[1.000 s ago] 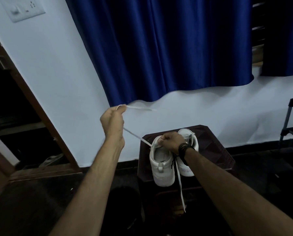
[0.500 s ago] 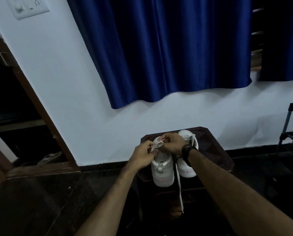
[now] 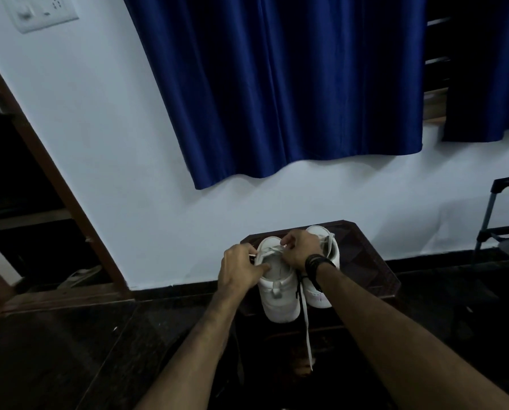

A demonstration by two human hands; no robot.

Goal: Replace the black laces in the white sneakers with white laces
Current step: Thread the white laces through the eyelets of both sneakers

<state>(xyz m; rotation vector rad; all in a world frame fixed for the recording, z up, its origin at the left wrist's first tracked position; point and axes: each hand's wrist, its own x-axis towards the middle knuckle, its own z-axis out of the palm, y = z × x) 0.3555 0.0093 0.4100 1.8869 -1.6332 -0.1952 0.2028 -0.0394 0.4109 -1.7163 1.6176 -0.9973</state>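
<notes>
Now both my arms reach to lower centre: left hand [image 3: 241, 269] fingers pinch white lace [image 3: 269, 250] at left sneaker [image 3: 277, 279]; right hand [image 3: 302, 247] fingers pinch same lace. No readable writing.

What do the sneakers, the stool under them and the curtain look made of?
Sneakers: smooth matte white uppers, likely leather or synthetic. Stool: dark brown, faintly glossy top, probably wood or moulded plastic; too dim to tell. Curtain: blue fabric with satin sheen along its folds.
</notes>
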